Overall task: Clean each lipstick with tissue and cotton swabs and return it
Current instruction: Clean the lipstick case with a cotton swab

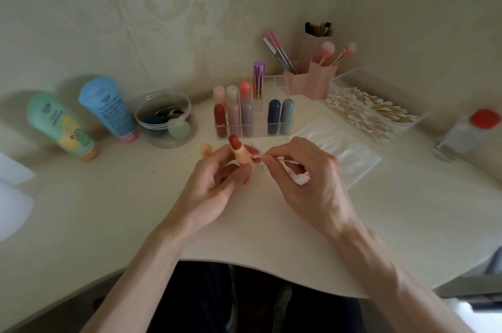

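- Pale wooden desk (pixel 108 210) set against a cream wall with an embossed floral pattern; a clear acrylic lipstick organizer (pixel 275 80) stands at the back of the desk, near the wall.
- Capped lipsticks stand upright in the organizer's compartments: a dark red one (pixel 220 120) at the front left, pale pink, mauve, coral, navy and grey-blue ones, and a tall metallic purple tube (pixel 259 80) in the back row.
- Just in front of the organizer, the left hand (pixel 217 186) holds an uncapped lipstick (pixel 239 152), its fingers curled round the peach tube and the red-brown bullet pointing up.
- Beside it, the right hand (pixel 304 169) pinches a cotton swab (pixel 284 160) between thumb and forefinger, its stick aimed at the lipstick; whether the tip touches it cannot be told.
- The same hand also grips a crumpled, red-stained tissue (pixel 300 179) in its curled fingers.
- A peach cap (pixel 205 150) stands on the desk in front of the organizer, left of the held lipstick.
- Right of the organizer: a clear box of cotton swabs (pixel 372 112), with a flat pack of tissues (pixel 345 153) in front of it.
- Behind the organizer to the right, pink holders (pixel 312 82) carry makeup brushes.
- Left of the organizer: a round clear tub of sponges (pixel 164 120), then a blue tube (pixel 108 109) and a green tube (pixel 59 126), both standing on their caps.
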### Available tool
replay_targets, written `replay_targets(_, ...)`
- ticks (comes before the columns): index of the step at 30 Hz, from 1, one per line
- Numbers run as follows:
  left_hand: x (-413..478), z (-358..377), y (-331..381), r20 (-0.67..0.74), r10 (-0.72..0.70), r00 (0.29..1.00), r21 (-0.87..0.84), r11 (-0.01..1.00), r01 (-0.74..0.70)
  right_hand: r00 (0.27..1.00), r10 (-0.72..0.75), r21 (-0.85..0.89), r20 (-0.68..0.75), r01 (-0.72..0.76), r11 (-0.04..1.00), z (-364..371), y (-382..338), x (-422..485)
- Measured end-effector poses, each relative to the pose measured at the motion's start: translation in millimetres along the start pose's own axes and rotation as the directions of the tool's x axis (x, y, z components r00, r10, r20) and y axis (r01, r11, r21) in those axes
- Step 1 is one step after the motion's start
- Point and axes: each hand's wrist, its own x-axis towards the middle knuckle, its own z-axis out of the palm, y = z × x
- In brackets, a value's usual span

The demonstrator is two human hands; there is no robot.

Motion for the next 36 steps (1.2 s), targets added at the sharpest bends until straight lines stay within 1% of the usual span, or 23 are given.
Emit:
replay_targets(4,0.9,-1.0,-2.5,-0.009,0.009,1.0,-0.014,1.0,-0.009,0.999,-0.032,0.005,0.015,0.032,0.999,0.7,-2.5,-0.8)
replay_targets(11,0.4,-2.3,-4.5,0.008,0.003,1.0,0.02,1.0,-0.004,1.0,-0.01,-0.01,-0.021,0.009,1.0,-0.5,-1.0,0.6)
replay_targets(18,1.2,-2.7,-8.5,0.066,0.008,0.998,0.002,1.0,-0.008,0.999,-0.021,-0.01,-0.042,0.021,1.0,-0.8,-3.5,1.4)
replay_targets(22,1.6,-2.5,-10.3,0.085,-0.001,0.996,0.004,1.0,0.0,1.0,-0.004,-0.012,-0.029,0.003,1.0,-0.4,-2.7,1.1)
replay_targets(26,2.0,-2.6,-11.2,0.07,0.006,0.998,-0.006,1.0,-0.005,1.0,-0.007,-0.01,-0.03,0.007,1.0,-0.7,-3.2,1.3)
replay_targets(30,2.8,-0.5,-11.8,0.037,-0.021,0.999,-0.062,0.998,0.023,0.998,-0.039,0.004,-0.044,0.039,0.999,-2.1,-6.2,1.8)
replay_targets(36,2.0,-0.6,-10.4,0.024,-0.029,0.999,-0.07,0.997,0.03,0.999,-0.031,0.01,-0.024,0.031,0.999,0.4,-3.9,0.4)
